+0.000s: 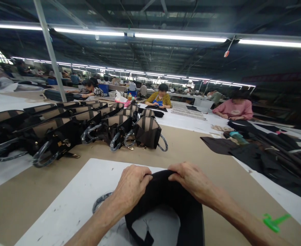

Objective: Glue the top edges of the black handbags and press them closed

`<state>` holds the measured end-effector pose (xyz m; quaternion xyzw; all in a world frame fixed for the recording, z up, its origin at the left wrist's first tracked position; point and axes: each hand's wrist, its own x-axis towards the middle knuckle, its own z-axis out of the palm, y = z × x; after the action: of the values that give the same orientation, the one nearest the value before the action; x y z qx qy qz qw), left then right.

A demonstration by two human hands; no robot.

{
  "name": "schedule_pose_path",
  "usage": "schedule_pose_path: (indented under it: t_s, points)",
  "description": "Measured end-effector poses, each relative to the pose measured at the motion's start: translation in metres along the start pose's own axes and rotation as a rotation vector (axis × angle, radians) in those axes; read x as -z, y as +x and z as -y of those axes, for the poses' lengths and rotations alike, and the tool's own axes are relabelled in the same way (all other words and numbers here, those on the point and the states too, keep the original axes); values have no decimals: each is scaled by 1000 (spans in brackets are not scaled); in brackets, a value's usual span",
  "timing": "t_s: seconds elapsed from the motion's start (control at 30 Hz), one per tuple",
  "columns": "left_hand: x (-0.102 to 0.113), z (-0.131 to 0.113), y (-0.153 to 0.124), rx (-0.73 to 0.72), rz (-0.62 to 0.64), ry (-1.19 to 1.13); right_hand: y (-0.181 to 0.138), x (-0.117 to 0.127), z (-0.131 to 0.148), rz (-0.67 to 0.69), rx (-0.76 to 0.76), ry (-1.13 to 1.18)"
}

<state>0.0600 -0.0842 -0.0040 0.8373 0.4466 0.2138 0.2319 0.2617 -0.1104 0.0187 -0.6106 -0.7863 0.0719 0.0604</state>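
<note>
In front of me a black fabric handbag piece (pixel 188 212) curves round in a loop, with a pale surface and loose dark threads visible inside it. My left hand (pixel 132 184) pinches its top edge between thumb and fingers. A short way to the right, my right hand (pixel 187 176) grips the same edge. Partly hidden behind my left forearm is a plastic-wrapped handle (pixel 99 202); whether it joins the black piece I cannot tell. Beneath lies a white sheet (pixel 70 194) with a few dark marks.
Rows of black handbags (pixel 146 131) with plastic-wrapped handles stand at the left on the brown table covering (pixel 186 147). Dark fabric pieces (pixel 263 164) and a bottle (pixel 239 137) lie at the right, a green plastic tool (pixel 275 222) nearer. Several people work at tables beyond.
</note>
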Motion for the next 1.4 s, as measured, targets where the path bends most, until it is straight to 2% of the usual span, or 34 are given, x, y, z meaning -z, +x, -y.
schedule_pose_path:
  t_s: [0.37, 0.43, 0.57, 0.7, 0.93, 1.13, 1.23, 1.4]
  points:
    - [-1, 4, 0, -5, -4, -81, 28, -2, 26, 113, 252, 220]
    - [4, 7, -6, 2, -13, -130, 30, -5, 27, 112, 250, 220]
    - [24, 19, -26, 120, -87, -249, 31, -7, 26, 94, 218, 205]
    - [35, 27, -42, 152, -49, -321, 31, -8, 25, 111, 190, 168]
    - [14, 20, -35, 236, -117, -316, 30, -9, 25, 114, 196, 143]
    - [9, 21, -30, 326, -155, -549, 28, -10, 30, 93, 238, 131]
    - [7, 21, -31, 301, -178, -572, 28, -9, 37, 88, 290, 162]
    - [4, 20, -33, 228, -201, -551, 33, -9, 50, 155, 361, 255]
